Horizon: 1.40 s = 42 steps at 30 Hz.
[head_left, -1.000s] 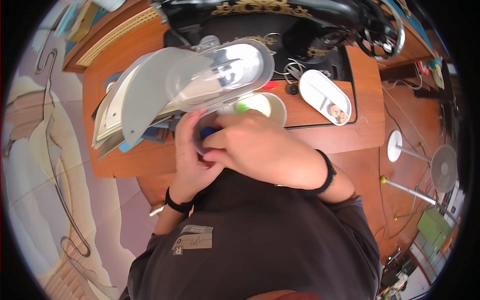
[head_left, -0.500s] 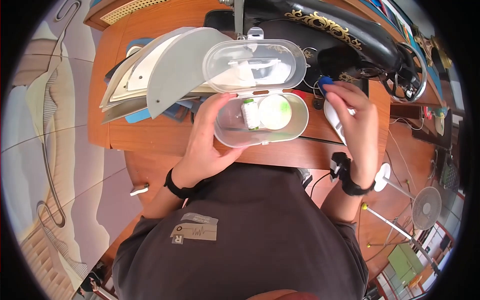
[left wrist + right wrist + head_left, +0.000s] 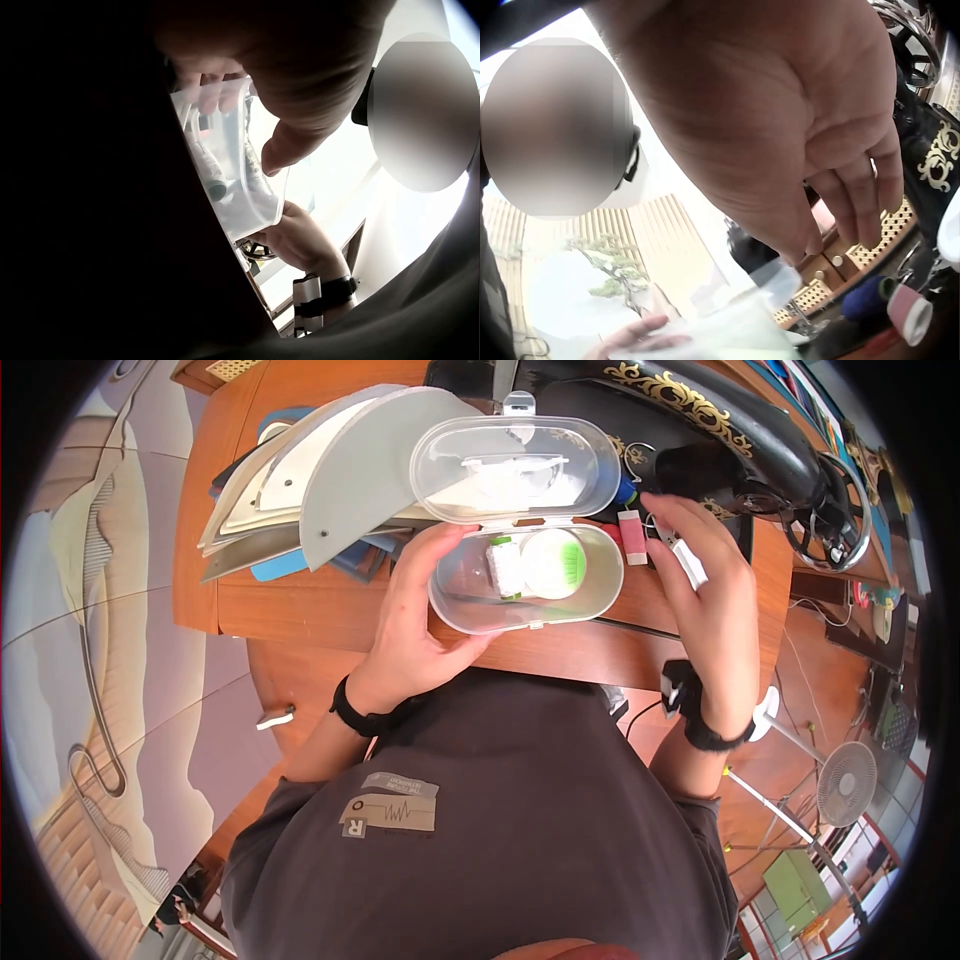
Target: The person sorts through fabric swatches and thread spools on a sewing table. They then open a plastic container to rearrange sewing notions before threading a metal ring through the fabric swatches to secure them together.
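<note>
My left hand (image 3: 408,625) grips the left end of a clear oval plastic box (image 3: 470,622), its thumb at the front wall and fingers at the hinge side. The lid (image 3: 430,470) is tilted back. Inside sit a small white-and-green item (image 3: 506,570) and a round white disc with a green patch (image 3: 540,565). Right of the box, my right hand (image 3: 715,595) is held with thumb and fingers apart, nothing between them. Just beyond its fingertips lie a blue thread spool (image 3: 866,298) and a pink-and-white spool-like piece (image 3: 632,538). A white oval container (image 3: 690,565) is partly hidden behind this hand.
A black sewing machine (image 3: 690,405) with gold ornament stands behind the box. Grey and white curved sheets (image 3: 365,470) are stacked to the left. The wooden table's front edge (image 3: 360,650) runs close to the body. A fan (image 3: 846,785) stands at lower right.
My right hand came out of the box with the blue spool, carried it right and let it go beside the sewing machine. The pink-and-white piece now shows. My left hand keeps hold of the box.
</note>
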Motion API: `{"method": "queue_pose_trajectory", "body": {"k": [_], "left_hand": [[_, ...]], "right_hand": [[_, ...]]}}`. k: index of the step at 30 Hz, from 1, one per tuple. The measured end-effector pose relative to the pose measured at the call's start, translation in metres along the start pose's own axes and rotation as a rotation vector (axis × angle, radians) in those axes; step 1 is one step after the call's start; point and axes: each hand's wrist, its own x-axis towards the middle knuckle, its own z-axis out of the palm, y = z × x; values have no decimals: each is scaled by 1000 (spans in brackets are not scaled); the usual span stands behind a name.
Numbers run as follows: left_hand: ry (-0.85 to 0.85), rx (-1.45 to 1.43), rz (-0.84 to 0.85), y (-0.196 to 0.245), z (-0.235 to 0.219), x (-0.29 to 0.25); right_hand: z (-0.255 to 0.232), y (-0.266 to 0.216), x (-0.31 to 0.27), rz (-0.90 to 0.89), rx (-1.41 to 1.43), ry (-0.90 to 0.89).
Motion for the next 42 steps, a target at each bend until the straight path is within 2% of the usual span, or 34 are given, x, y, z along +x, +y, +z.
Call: {"method": "queue_pose_trajectory", "body": {"k": [1,2,4,7,13,17,20,22,24,27,30,33,36,40,42], "left_hand": [[-1,8,5,1,1,0],[-6,16,12,2,2,1],[-29,47,56,3,2,5],[-62,101,143,3,3,9],[-62,133,162,5,3,14],[-30,83,90,5,1,11],[-65,78,66,3,-6,6],[-81,84,61,2,-9,4],[-73,81,54,2,-10,4],[-67,102,70,5,-11,7],[-56,137,106,10,-11,9],[-57,192,147,13,-11,13],[-70,196,144,14,-9,14],[-58,186,171,15,-4,16],[-16,199,207,18,-2,19]], "right_hand": [[-6,-10,-4,35,56,-63],[-6,-14,-8,-57,121,-167],[1,-32,-13,-256,29,-318],[16,-50,-7,-220,-24,-523],[25,-42,0,-284,-14,-510],[1,-36,-3,-232,225,-508],[-29,-9,-11,-140,443,-445],[-44,0,-6,-64,389,-359],[-27,12,-5,60,101,-223],[-8,24,6,32,-200,-207],[-1,21,8,70,-207,-231],[-14,-2,8,40,-29,-147],[-11,-13,-2,-159,103,-208],[13,-28,2,-396,-52,-269],[14,-35,10,-407,-47,-367]]}}
